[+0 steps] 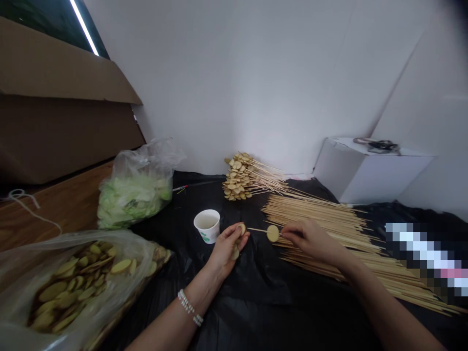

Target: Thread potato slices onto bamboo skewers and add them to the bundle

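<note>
My left hand (pixel 228 246) is closed around a few potato slices, with one slice (pixel 242 228) pinched between thumb and fingers. In my right hand (pixel 305 239) is a thin wooden skewer (pixel 258 229), held in a fingertip grip. One round potato slice (pixel 272 233) is threaded on that skewer, close to my right fingers. The skewer's tip points left, near the pinched slice; whether they touch I cannot tell. Beneath and beyond my right hand lies a wide spread of bare wooden skewers (pixel 318 214). A white paper cup (pixel 206 225) stands just behind my left hand.
Loaded potato skewers (pixel 239 178) are piled at the back against the white wall. On the left are an open plastic bag of potato slices (pixel 69 292) and a clear bag of leafy greens (pixel 133 195). A white box (pixel 380 175) stands at the back right. Black sheeting (pixel 256 312) covers the work surface.
</note>
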The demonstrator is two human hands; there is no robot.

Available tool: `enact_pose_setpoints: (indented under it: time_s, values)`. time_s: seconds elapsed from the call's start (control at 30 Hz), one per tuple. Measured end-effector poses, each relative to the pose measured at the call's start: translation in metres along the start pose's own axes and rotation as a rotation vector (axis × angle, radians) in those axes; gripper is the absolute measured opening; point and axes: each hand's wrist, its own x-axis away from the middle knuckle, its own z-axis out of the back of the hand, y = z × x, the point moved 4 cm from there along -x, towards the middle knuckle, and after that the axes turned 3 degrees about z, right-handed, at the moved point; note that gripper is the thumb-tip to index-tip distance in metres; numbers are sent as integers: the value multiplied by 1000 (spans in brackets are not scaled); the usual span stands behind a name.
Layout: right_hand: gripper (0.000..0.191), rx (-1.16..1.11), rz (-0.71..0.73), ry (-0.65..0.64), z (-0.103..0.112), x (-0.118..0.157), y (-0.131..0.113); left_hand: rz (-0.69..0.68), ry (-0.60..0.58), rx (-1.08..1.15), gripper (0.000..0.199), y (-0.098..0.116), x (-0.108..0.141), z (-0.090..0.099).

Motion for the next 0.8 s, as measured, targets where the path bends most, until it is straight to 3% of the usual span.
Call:
enact_pose_setpoints:
  time_s: [0.8]
  values:
    - [24, 15, -14, 25, -1, 0, -4, -17, -44, 31, 10, 0, -6, 1]
